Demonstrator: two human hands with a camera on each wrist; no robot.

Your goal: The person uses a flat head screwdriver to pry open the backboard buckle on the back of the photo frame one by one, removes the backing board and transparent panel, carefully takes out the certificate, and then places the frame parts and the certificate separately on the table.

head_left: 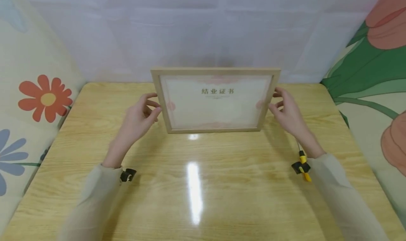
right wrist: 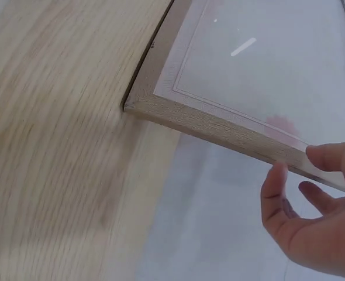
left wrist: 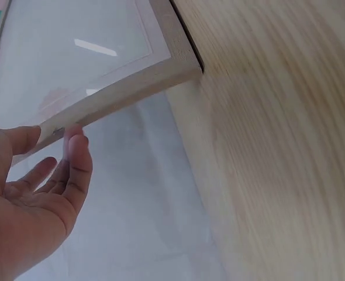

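A light wood picture frame (head_left: 215,131) stands upright towards the back of the table, tilted slightly. Behind its clear front is a pale certificate (head_left: 215,110) with Chinese characters and pink patches. My left hand (head_left: 139,116) pinches the frame's left side, thumb (left wrist: 25,139) at the front edge and index finger against the side. On the opposite side my right hand (head_left: 288,112) pinches the frame in the same way, its thumb (right wrist: 325,157) at the front edge. The other fingers of both hands are bent and off the frame. The frame's back is hidden.
The wooden table (head_left: 222,184) has a white cloth (head_left: 196,29) hanging behind it. Beside my right forearm lies a yellow and black screwdriver (head_left: 303,160), partly hidden. Black wrist mounts (head_left: 128,174) show at both cuffs. Flower-patterned walls (head_left: 44,98) flank the table.
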